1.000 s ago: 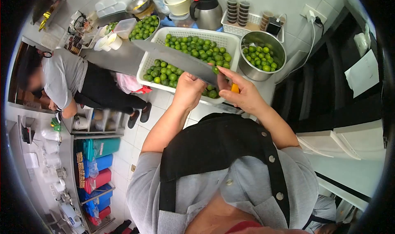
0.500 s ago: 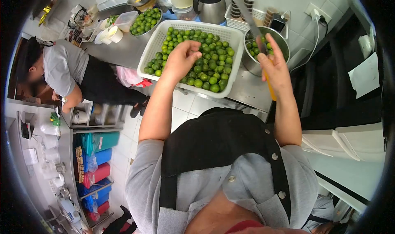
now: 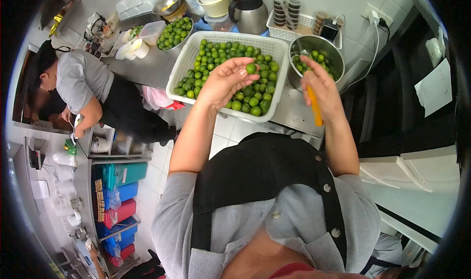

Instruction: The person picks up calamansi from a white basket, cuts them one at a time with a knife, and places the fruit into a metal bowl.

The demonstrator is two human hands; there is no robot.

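My left hand (image 3: 223,83) pinches a small green lime (image 3: 251,68) between thumb and fingertips, above a white plastic basket (image 3: 281,85) heaped with limes (image 3: 216,58). To its right, my right hand (image 3: 324,88) is wrapped round the orange handle (image 3: 314,107) of a knife. The handle's butt points down toward my body; the blade points away from me and is hard to make out. Behind the knife stands a round metal pot (image 3: 338,51) with more limes (image 3: 321,58) inside, partly covered by my right hand.
A metal bowl of limes (image 3: 175,34), white cups (image 3: 140,48) and a steel thermos jug (image 3: 250,14) stand along the counter. Stacked small cups (image 3: 287,13) sit in a white tray at the wall. At left, another person (image 3: 86,78) bends over a different counter.
My left hand has picked up a lime and moved right, closer to the knife. My right hand has shifted slightly left, turning the knife. The other person has moved slightly.
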